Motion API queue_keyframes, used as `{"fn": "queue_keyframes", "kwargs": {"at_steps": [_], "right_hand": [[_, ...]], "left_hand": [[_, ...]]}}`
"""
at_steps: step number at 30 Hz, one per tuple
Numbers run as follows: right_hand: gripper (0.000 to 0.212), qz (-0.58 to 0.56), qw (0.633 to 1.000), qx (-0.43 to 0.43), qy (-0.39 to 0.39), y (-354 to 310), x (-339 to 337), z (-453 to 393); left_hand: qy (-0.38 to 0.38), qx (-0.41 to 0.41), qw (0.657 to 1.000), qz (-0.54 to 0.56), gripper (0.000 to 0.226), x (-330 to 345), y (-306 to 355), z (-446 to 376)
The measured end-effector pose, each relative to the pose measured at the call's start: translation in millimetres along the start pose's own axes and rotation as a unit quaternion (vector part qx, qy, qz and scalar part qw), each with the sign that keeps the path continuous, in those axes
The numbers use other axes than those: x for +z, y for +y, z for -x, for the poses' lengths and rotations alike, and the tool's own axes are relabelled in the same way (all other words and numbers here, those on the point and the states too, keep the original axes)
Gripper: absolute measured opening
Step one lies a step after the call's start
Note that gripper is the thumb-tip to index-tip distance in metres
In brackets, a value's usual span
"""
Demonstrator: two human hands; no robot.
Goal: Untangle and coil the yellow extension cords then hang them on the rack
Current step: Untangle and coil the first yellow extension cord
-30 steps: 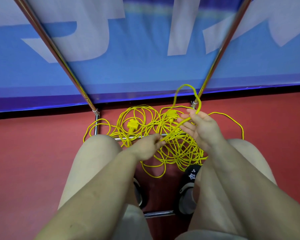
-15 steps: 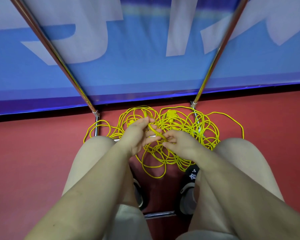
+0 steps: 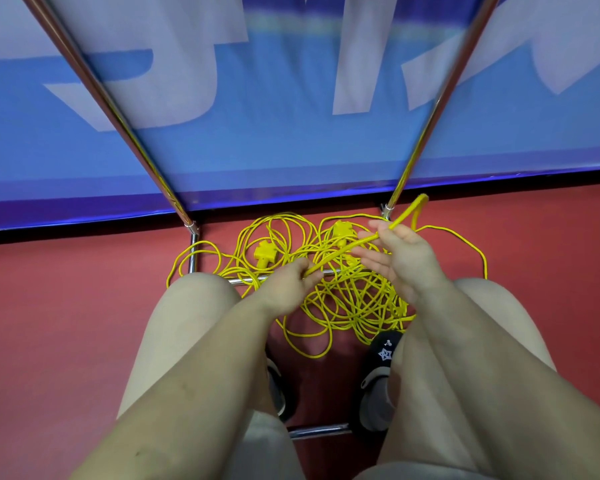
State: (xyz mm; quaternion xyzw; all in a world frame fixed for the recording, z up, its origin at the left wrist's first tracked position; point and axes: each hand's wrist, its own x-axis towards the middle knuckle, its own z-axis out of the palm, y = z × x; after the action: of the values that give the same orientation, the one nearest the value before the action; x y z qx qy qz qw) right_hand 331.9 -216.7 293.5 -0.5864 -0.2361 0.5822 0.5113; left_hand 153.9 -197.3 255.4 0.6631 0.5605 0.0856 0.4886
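Observation:
A tangle of yellow extension cords (image 3: 340,299) lies on the red floor between my knees, over the base bar of a chrome rack (image 3: 329,271). Two yellow plug ends (image 3: 264,255) show in the pile. My left hand (image 3: 290,282) pinches a doubled length of cord near its lower end. My right hand (image 3: 400,254) holds the same length higher up between thumb and fingers, the other fingers spread. The folded loop end (image 3: 418,204) sticks up past the right hand.
Two slanted chrome rack poles (image 3: 118,109) rise left and right in front of a blue banner (image 3: 291,150). A low chrome bar (image 3: 321,432) lies between my feet. My knees flank the cord pile.
My hands were together over the pile half a second ago. The right hand has since moved up and right, drawing a doubled cord length taut from the left hand.

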Motion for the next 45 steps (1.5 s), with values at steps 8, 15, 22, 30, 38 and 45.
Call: {"fn": "queue_keyframes", "kwargs": {"at_steps": [8,15,22,30,38,45], "right_hand": [[0.034,0.204,0.975,0.017,-0.085,11,6,2],[0.031,0.480,0.863,-0.061,-0.144,39,18,5],[0.021,0.490,0.853,-0.139,-0.115,35,18,4],[0.015,0.031,0.999,-0.002,-0.021,7,11,-3],[0.017,0.007,1.000,-0.006,-0.013,-1,2,-6],[0.036,0.438,0.873,-0.013,-0.215,41,19,9]], "left_hand": [[0.061,0.000,0.979,0.193,0.022,-2,0,-6],[0.021,-0.063,0.878,0.473,0.021,-16,12,-4],[-0.005,-0.053,0.841,0.538,0.019,-21,13,-4],[-0.037,0.010,0.989,0.141,0.019,-4,5,2],[-0.005,0.028,0.985,0.170,0.024,1,3,-2],[0.031,-0.064,0.869,0.490,0.022,-15,14,-2]]}}
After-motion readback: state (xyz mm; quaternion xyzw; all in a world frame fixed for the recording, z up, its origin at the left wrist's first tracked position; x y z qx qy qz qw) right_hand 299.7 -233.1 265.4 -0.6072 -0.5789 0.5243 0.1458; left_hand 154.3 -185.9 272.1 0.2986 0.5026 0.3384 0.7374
